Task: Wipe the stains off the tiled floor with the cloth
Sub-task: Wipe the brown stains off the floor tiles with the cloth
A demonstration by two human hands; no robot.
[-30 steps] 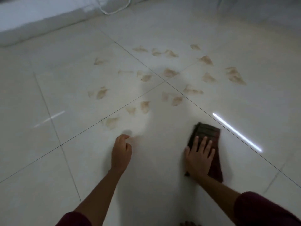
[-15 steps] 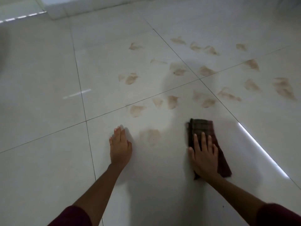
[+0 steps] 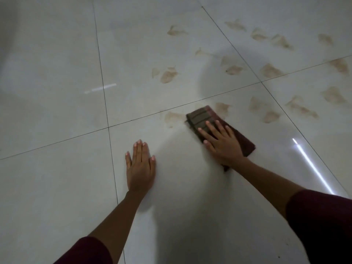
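A: Far left first. Tiled floor, pale and glossy, dark grout lines crossing. No marks on that side that I can make out.

B: Left hand?

A: Left hand lies flat on the tile, palm down, fingers straight and close together, holding nothing. Reads as a brace for body weight.

B: Then the nearest marks.

A: One brownish stain just above and right of that hand, near the grout line. The cloth, dark and folded into a strip, has its far end just beside it; touching or not, I cannot tell.

B: And the hand on it?

A: Right hand pressed flat on the near half of the cloth, fingers spread and straight, not curled round it. It pushes the cloth, it does not grip it.

B: Further right?

A: Stains in number, scattered across the tiles ahead and to the right, well past the cloth's reach as it lies.

B: So which step?

A: My judgement: wiping proper is under way at the near edge of the soiled patch, with most of the job left.

B: Next move calls for?

A: Likely firm downward pressure and a sweep leftward over that nearest stain, then working outward; the bracing hand may need to shift forward to reach the far ones.
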